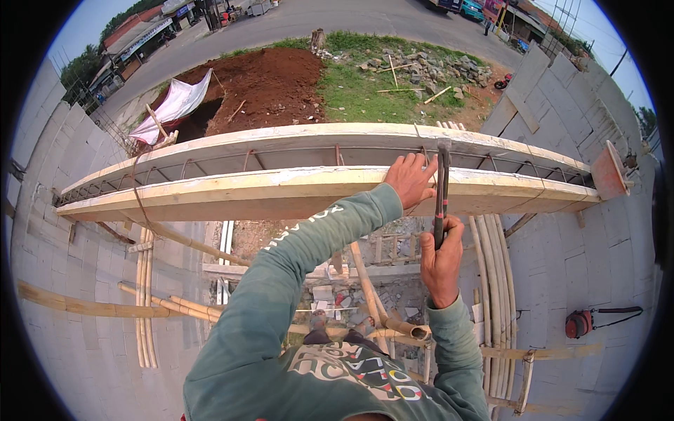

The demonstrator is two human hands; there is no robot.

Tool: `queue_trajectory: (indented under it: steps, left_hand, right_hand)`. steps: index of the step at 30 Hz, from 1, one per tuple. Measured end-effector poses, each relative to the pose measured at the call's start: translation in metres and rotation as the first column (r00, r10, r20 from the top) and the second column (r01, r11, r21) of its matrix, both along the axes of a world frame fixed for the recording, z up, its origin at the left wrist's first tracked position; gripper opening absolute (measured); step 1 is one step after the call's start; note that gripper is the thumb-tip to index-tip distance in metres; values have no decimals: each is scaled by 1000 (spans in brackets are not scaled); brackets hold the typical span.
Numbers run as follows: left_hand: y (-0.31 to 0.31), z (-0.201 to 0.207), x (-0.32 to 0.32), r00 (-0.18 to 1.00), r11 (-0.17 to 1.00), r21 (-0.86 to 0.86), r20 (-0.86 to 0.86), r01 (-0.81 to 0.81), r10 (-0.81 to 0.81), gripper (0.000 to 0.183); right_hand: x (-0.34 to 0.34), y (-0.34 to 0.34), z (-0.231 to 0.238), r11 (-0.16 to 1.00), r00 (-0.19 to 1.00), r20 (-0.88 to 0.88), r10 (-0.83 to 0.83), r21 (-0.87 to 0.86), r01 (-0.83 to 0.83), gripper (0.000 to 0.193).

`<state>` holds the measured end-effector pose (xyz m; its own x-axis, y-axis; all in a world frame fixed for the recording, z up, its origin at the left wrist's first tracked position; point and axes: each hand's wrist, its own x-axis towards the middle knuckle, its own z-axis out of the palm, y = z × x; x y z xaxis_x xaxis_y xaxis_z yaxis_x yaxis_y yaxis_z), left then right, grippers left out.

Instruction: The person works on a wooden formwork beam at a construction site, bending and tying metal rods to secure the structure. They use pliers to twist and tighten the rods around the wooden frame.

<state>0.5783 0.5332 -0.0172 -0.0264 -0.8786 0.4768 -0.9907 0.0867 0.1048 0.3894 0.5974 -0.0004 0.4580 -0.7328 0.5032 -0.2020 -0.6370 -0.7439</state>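
Note:
A long wooden formwork trough spans the view, with a near board (281, 184) and a far board (281, 133). Thin steel reinforcement bars (256, 160) run between them. My left hand (408, 181) lies over the top edge of the near board, fingers bent across it and thumb on its front side. Closed around the dark handles of a pair of pincers (441, 186) is my right hand (442, 259). The pincers stand roughly upright in view, their metal head over the trough, just right of my left fingers. Whether the jaws grip a wire is too small to tell.
Block walls rise left (77, 266) and right (562, 259). Bamboo poles (491, 281) and a horizontal bamboo (91, 303) stand around me above rubble. An orange bucket (609, 172) sits at the trough's right end; a red-black bag (580, 323) lies lower right. Beyond are soil (274, 84) and road.

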Motion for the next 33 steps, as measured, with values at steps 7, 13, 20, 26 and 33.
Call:
queue_trajectory:
  steps: [7,13,20,26,33]
  left_hand:
    - [159,24,185,801,693,-437,-119,-573,587,33]
    - [215,-1,268,611,691,121,-377,-713,696,44]
    - [208,1,263,593,706,112,-459,-700,661,42]
    - [211,6,260,582,706,150,-463,-692,668,43]
    - [234,10,259,684,745,-328,-693,-581,228,19]
  right_hand:
    - [120,-59,30,943,971,-235,-45,-330,-36,34]
    - [171,-76,-1,881,805,-477,-353,-459,115,43]
    - [169,-62,1,886,719,-569,-400,-439,147,48]
    - [190,-30,18,738,850,-319,-419,-666,114,47]
    - [305,31,-2,948,929,-262,263,-108,-299,38]
